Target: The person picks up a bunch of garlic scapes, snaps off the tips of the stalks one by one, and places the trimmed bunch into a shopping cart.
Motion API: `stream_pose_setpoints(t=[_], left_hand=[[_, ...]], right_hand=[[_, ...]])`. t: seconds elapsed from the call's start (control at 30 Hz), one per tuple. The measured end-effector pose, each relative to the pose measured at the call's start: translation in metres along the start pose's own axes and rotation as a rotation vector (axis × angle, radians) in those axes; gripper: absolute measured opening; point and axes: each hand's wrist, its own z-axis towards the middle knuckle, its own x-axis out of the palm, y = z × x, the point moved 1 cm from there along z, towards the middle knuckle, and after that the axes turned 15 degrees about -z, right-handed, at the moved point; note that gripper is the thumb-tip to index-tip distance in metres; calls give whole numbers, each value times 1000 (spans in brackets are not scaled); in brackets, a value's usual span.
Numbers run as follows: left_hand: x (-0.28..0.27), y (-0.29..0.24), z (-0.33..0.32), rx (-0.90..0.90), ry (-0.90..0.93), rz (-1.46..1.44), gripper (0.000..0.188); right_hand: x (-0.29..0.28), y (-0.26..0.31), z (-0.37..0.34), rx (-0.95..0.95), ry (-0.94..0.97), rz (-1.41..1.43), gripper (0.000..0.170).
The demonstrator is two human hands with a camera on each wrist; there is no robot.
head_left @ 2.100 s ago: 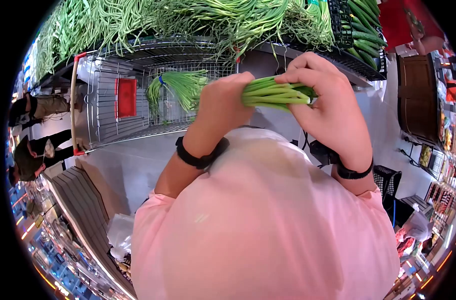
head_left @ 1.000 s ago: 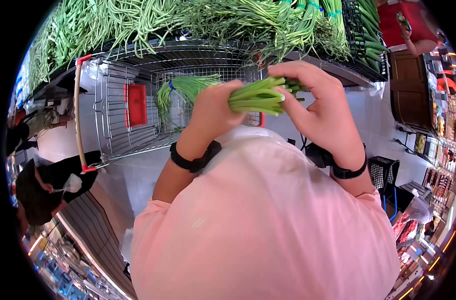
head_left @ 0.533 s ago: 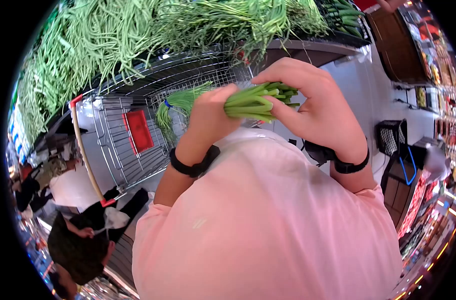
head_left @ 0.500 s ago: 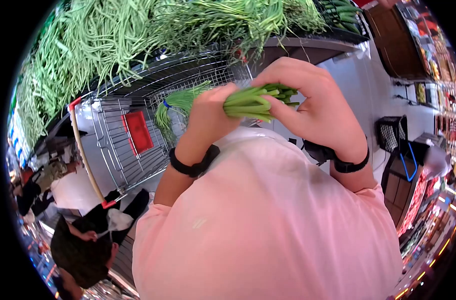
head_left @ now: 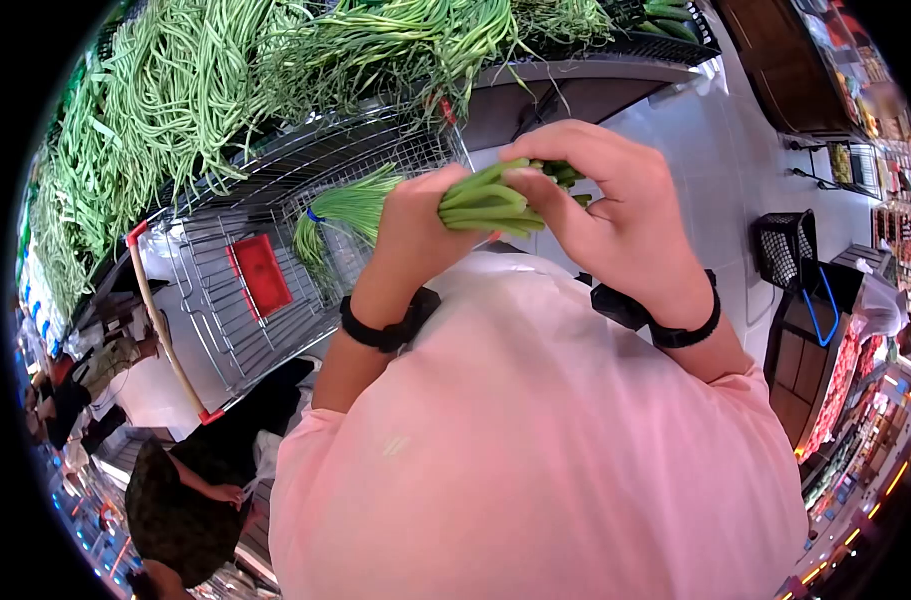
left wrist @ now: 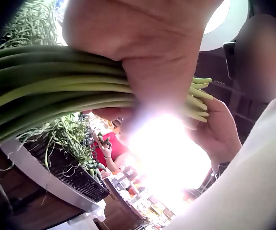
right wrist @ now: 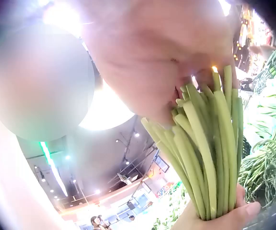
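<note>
A bunch of long green stalks [head_left: 487,205] lies across both hands in front of the chest. My left hand [head_left: 420,225] grips it around the stalks, whose long part [left wrist: 56,84] runs out past the palm in the left wrist view. At the cut ends, my right hand [head_left: 620,210] pinches some stalks between thumb and fingers. The right wrist view shows these pale ends [right wrist: 200,134] fanned beneath the right palm [right wrist: 147,57]. Another green bunch [head_left: 350,210] with a blue band lies in the wire shopping cart [head_left: 210,340].
Heaps of long beans and greens [head_left: 195,90] fill the stand beyond the cart. A person in dark clothes [head_left: 190,500] is at the lower left. A black basket [head_left: 785,250] stands at the right near a wooden cabinet [head_left: 775,60].
The view has turned, and the cart and stand sit further left. My left hand keeps its grip on the bunch, while the right thumb and fingers have shifted over the stalk ends.
</note>
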Motion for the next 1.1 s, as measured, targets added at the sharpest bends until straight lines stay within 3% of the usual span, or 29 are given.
stream_pose_setpoints(t=[0.23,0.33,0.47,0.67,0.83,1.1], left_hand=[[29,-1,17,-73,-8,70,36],[45,0,21,-83,-50,83,35],[59,-7,23,-16,-147,127,27],[62,-19,11,-123,-287,149,30],[64,-23,2,-94,-369,102,31],[64,-27,-4,-199,-410,18,33]], right_hand=[[-30,-38,10,-53,67,-55,16],[-47,-52,13,54,274,-93,17],[-51,-69,19,-4,292,-13,17],[-42,-77,32,-132,388,141,16],[-33,-73,34,-251,319,226,14],[-24,-62,26,-264,220,318,18]])
